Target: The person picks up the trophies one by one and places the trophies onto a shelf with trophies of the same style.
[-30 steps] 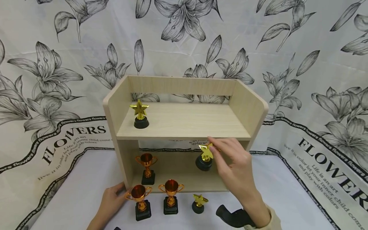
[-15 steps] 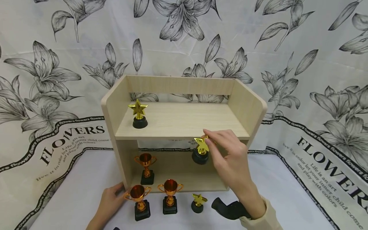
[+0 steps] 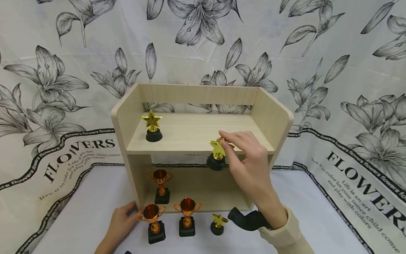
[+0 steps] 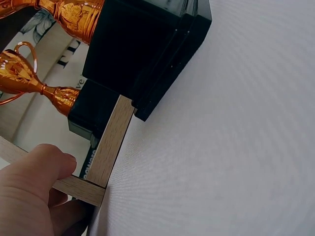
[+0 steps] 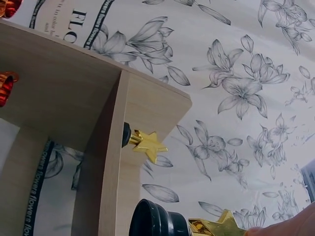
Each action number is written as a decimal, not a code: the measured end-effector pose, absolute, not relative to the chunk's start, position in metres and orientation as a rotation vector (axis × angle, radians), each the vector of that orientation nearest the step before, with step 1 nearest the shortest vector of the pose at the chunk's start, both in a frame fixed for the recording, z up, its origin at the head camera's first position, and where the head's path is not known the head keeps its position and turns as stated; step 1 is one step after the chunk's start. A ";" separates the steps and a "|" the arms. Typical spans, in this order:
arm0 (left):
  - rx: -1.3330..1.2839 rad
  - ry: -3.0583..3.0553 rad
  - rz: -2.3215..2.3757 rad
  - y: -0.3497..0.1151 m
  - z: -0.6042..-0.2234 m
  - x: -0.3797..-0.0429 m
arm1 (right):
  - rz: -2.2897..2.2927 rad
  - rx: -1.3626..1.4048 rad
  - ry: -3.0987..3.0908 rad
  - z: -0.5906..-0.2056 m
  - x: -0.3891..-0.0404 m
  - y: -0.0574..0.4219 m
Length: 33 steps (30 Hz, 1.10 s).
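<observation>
My right hand (image 3: 250,162) pinches a gold star trophy (image 3: 216,155) by its star, with the black round base hanging below. It is held in front of the upper board's edge of a wooden shelf (image 3: 200,135). In the right wrist view, the held trophy's black base (image 5: 155,221) shows near the shelf. My left hand (image 3: 122,218) grips the shelf's left side panel (image 4: 78,188) low down, its thumb on the inner face. Another star trophy (image 3: 153,127) stands on the upper board at left. A bronze cup trophy (image 3: 162,187) stands on the lower board at left.
Two more bronze cups, one at left (image 3: 155,224) and one in the middle (image 3: 187,216), stand on the white table before the shelf. A smaller-looking star trophy (image 3: 218,225) stands to their right. A flower-printed cloth (image 3: 317,70) hangs behind.
My right hand has lifted the star trophy upward and slightly left, from the lower compartment's height to the upper board's edge. My left hand keeps its place.
</observation>
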<state>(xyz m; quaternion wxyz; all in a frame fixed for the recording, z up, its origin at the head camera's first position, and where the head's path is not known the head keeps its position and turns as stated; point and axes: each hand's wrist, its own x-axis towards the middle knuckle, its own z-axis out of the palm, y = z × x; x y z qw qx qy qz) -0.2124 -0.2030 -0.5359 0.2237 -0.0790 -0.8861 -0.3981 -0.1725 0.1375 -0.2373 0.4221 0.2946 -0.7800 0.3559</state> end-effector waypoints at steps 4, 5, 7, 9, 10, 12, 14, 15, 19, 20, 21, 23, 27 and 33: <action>-0.214 -2.450 -1.093 -0.204 -0.535 -0.212 | 0.886 0.759 -1.924 -0.232 -0.176 0.132; -0.213 -2.449 -1.093 -0.204 -0.535 -0.212 | 0.887 0.763 -1.917 -0.230 -0.177 0.131; -0.213 -2.451 -1.093 -0.204 -0.535 -0.212 | 0.891 0.769 -1.909 -0.228 -0.179 0.129; -0.219 -2.451 -1.100 -0.205 -0.535 -0.212 | 0.896 0.771 -1.901 -0.226 -0.181 0.128; -0.220 -2.450 -1.103 -0.205 -0.535 -0.212 | 0.899 0.769 -1.900 -0.225 -0.182 0.127; -0.215 -2.452 -1.100 -0.205 -0.535 -0.212 | 0.903 0.765 -1.906 -0.223 -0.183 0.126; -0.215 -2.453 -1.102 -0.206 -0.536 -0.212 | 0.905 0.761 -1.909 -0.220 -0.185 0.125; -0.216 -2.456 -1.100 -0.206 -0.536 -0.212 | 0.907 0.760 -1.908 -0.219 -0.187 0.125; -0.231 -2.447 -1.094 -0.207 -0.539 -0.213 | 0.921 0.751 -1.907 -0.216 -0.194 0.124; -0.235 -2.448 -1.098 -0.207 -0.539 -0.214 | 0.925 0.748 -1.909 -0.215 -0.197 0.124; -0.234 -2.449 -1.095 -0.207 -0.539 -0.214 | 0.924 0.746 -1.914 -0.214 -0.199 0.123; -0.227 -2.450 -1.092 -0.207 -0.540 -0.214 | 0.927 0.746 -1.919 -0.213 -0.203 0.122; -0.231 -2.459 -1.097 -0.207 -0.539 -0.214 | 0.935 0.744 -1.924 -0.214 -0.215 0.121; -0.233 -2.449 -1.099 -0.206 -0.539 -0.214 | 0.956 0.730 -1.941 -0.218 -0.232 0.119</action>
